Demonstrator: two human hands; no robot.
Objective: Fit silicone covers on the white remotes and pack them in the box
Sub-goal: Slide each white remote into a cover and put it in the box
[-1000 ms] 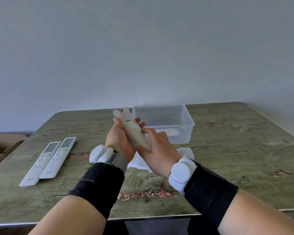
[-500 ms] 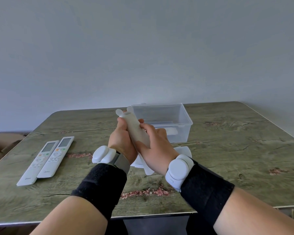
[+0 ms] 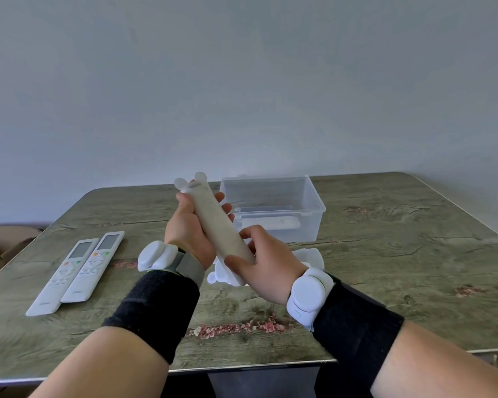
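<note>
A remote in a pale silicone cover [image 3: 216, 222] with two round ears at its top is held above the table, tilted with the ears up and to the left. My left hand [image 3: 189, 228] grips its upper half from behind. My right hand [image 3: 263, 261] grips its lower end. Two bare white remotes [image 3: 78, 271] lie side by side on the table at the left. A clear plastic box [image 3: 273, 208] stands behind my hands with a white covered remote [image 3: 273, 224] inside. More white covers [image 3: 308, 258] lie on the table under my hands, partly hidden.
The wooden table [image 3: 400, 254] has a front edge close to my forearms and rounded far corners. A brown cardboard box [image 3: 0, 248] sits beyond the table's left edge. A plain grey wall rises behind.
Both hands have kept hold of the covered remote and lifted it slightly. My right hand has slid down to its lower end.
</note>
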